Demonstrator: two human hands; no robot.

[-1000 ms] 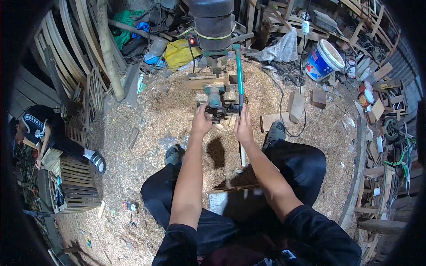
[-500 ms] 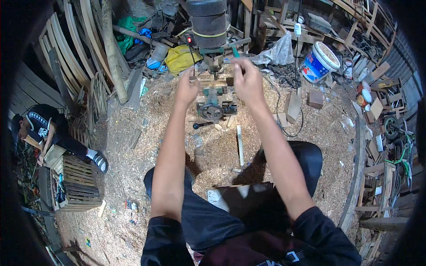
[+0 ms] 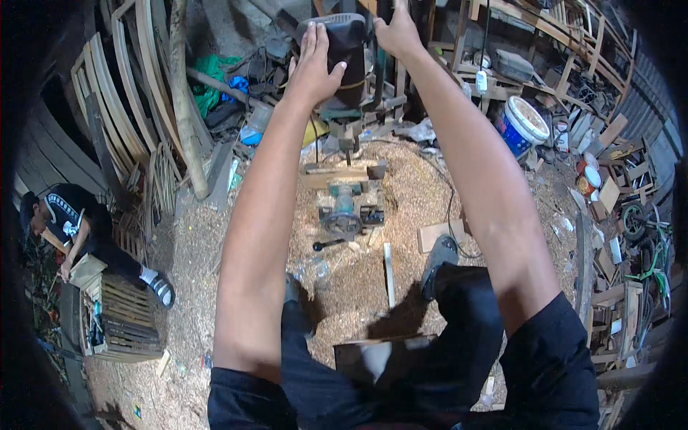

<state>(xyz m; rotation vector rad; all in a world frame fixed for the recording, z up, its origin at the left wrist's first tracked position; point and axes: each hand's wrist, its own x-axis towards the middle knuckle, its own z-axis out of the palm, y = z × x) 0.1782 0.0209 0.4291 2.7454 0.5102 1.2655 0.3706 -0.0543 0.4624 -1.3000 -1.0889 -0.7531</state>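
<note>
My left hand (image 3: 314, 68) is raised at the dark cylindrical motor housing (image 3: 350, 54) of a drill-press-like machine. Its fingers lie straight over the housing's side, with the thumb apart. To the right of the housing, my right hand (image 3: 398, 34) reaches to the picture's upper edge. Its thumb sticks out, but the other fingers are mostly cut off, so what they touch cannot be made out. Lower on the machine, a wooden piece (image 3: 331, 179) lies across the green vise (image 3: 345, 192) under the tool head (image 3: 348, 140). A handwheel (image 3: 342, 225) and a black-knobbed lever (image 3: 324, 245) stand in front.
Wood shavings (image 3: 401, 208) cover the ground. A narrow wood strip (image 3: 389, 272) lies between my feet, and a flat board (image 3: 438, 235) by my right shoe. A blue-white bucket (image 3: 523, 125) stands right. At left, a person (image 3: 72, 222) sits by a slatted crate (image 3: 129, 308).
Both hands have risen from beside the tool head, the left to the motor housing, the right to the upper edge. My view has shifted, and my right foot now shows beside the board.
</note>
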